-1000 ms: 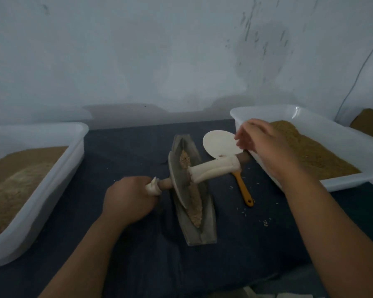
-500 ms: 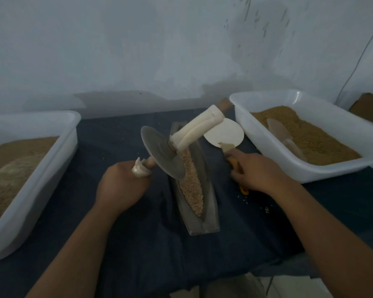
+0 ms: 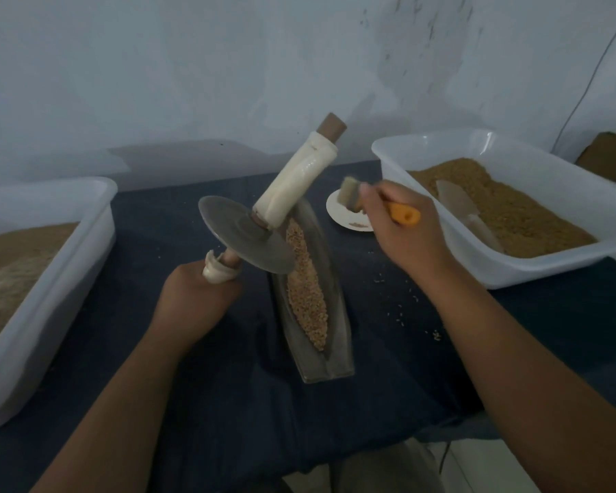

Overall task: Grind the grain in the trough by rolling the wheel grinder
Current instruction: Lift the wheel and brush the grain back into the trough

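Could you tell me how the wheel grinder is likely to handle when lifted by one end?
Probably heavy: the grinder has a metal-looking disc. With only the left hand gripping the low handle, it may want to tip. Set down, the round disc could roll.

Your grey steel wheel grinder [image 3: 247, 239], cream-wrapped; tan grain [image 3: 304, 286]; orange-handled brush [image 3: 377, 204]; navy-covered bench [image 3: 228, 386]; white tubs [image 3: 548, 268].
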Available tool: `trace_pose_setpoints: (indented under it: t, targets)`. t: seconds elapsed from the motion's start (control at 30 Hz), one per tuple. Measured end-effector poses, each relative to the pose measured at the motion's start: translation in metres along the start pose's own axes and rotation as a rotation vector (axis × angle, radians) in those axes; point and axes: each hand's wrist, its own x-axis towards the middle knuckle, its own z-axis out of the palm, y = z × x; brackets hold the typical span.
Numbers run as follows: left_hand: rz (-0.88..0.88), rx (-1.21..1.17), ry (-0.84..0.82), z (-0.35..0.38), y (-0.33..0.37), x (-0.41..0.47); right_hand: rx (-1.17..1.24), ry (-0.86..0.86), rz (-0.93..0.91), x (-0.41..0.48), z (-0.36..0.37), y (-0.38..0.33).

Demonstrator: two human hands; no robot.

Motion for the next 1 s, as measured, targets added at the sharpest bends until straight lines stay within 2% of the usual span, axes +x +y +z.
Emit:
trace_pose_setpoints:
  t: [0.1, 0.23, 0.43, 0.57, 0.6, 0.7, 0.83, 0.87, 1.0]
  targets:
    - [-0.018, -0.025, 0.013, 0.000, 0.000, 0.001, 0.076, -0.058, 0.100, 0.020, 0.024, -0.012]
    - [-0.014, -0.047, 0.041, -0.002, 0.000, 0.000, 0.079, -0.168, 0.111, 0.031, 0.058, -0.017]
    - [-0.025, -0.041, 0.027, -0.006, 0.000, 0.001, -0.121, -0.426, 0.148, 0.037, 0.062, -0.013]
    - [-0.034, -0.045, 0.022, -0.006, 0.003, 0.001, -0.069, -0.210, 0.075, 0.044, 0.052, -0.020]
    - [-0.033, -0.042, 0.023, -0.006, 0.003, 0.001, -0.051, -0.209, 0.077, 0.045, 0.054, -0.023]
    - [-0.032, -0.027, 0.034, -0.006, 0.001, 0.001, -0.084, -0.390, 0.102, 0.037, 0.063, -0.028]
    - [-0.016, 0.002, 0.036, -0.007, 0.000, 0.002, -0.184, -0.599, 0.023, 0.025, 0.049, -0.028]
    - [-0.013, -0.003, 0.030, -0.007, 0.000, 0.002, -0.174, -0.574, -0.003, 0.025, 0.044, -0.029]
    - [0.008, 0.020, 0.026, -0.006, -0.001, 0.003, -0.093, -0.257, -0.009, 0.032, 0.043, -0.033]
